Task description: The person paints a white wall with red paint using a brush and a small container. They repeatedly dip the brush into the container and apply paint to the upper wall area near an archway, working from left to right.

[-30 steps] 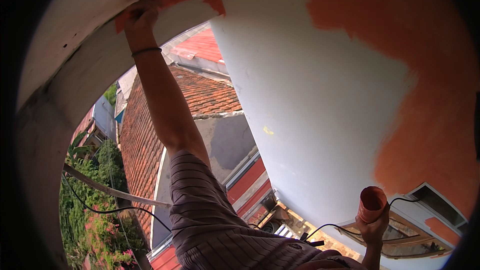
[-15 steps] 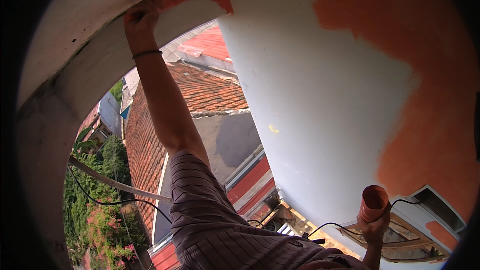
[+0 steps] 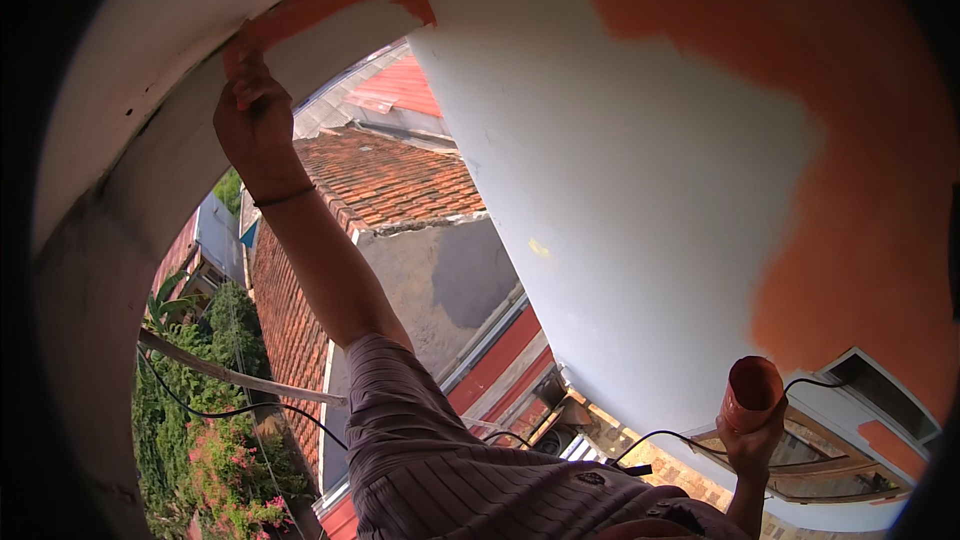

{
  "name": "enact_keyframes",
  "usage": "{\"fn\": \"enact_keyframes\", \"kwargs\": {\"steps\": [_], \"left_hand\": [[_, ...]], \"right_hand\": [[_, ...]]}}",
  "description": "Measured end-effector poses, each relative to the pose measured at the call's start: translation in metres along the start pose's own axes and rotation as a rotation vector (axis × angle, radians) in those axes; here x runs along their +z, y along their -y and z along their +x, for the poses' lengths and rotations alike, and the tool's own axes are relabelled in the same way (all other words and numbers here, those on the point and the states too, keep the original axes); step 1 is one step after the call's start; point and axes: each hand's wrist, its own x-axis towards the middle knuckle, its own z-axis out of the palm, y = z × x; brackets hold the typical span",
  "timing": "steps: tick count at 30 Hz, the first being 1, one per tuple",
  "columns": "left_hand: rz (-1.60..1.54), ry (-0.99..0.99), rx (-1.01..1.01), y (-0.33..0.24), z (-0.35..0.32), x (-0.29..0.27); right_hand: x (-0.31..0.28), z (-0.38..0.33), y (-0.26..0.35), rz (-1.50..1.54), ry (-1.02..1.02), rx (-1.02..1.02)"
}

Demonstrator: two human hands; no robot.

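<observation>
My left hand (image 3: 255, 115) is raised high against the curved white edge of the wall (image 3: 160, 140). Its fingers are closed around what looks like a small paint brush (image 3: 236, 52), whose orange tip touches the edge where an orange strip (image 3: 330, 0) ends. A thin dark band sits on that wrist. Low at the right, my right hand (image 3: 750, 445) grips an orange-red paint cup (image 3: 752, 390) held upright, apart from the wall. The wall face (image 3: 640, 210) is pale grey-white in the middle with fresh orange paint (image 3: 860, 170) above and to the right.
Far below lie red tiled roofs (image 3: 390, 175), a grey concrete wall (image 3: 440, 280) and green trees (image 3: 215, 420). A pale pole (image 3: 230, 375) and black cables (image 3: 250, 408) cross beneath my striped sleeve (image 3: 440, 450). A window frame (image 3: 880, 410) sits under the cup.
My left hand has slid down and to the left along the curved edge, and the orange strip reaches further along it. My right hand with the cup has stayed put.
</observation>
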Motion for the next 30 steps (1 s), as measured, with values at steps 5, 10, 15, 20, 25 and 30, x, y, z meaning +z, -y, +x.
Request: {"fn": "enact_keyframes", "kwargs": {"steps": [5,10,15,20,25,30], "left_hand": [[0.615,-0.372,0.100,0.128,-0.127,0.055],[0.792,-0.500,-0.167,0.264,-0.229,0.099],[0.563,-0.208,-0.518,0.349,-0.290,0.128],[0.454,-0.002,-0.702,0.394,-0.319,0.138],[0.184,0.093,-0.907,0.438,-0.350,0.164],[0.002,0.169,-1.227,0.478,-0.371,0.187]], "right_hand": [[-0.010,-0.016,-0.007,-0.007,-0.017,0.033],[-0.011,-0.033,-0.008,0.083,-0.068,-0.035],[-0.016,-0.047,0.011,0.179,-0.023,-0.066],[-0.032,-0.054,0.040,0.242,0.027,-0.013],[-0.047,-0.077,0.056,0.804,-0.117,0.280],[-0.064,-0.105,0.062,0.828,-0.271,0.315]]}}
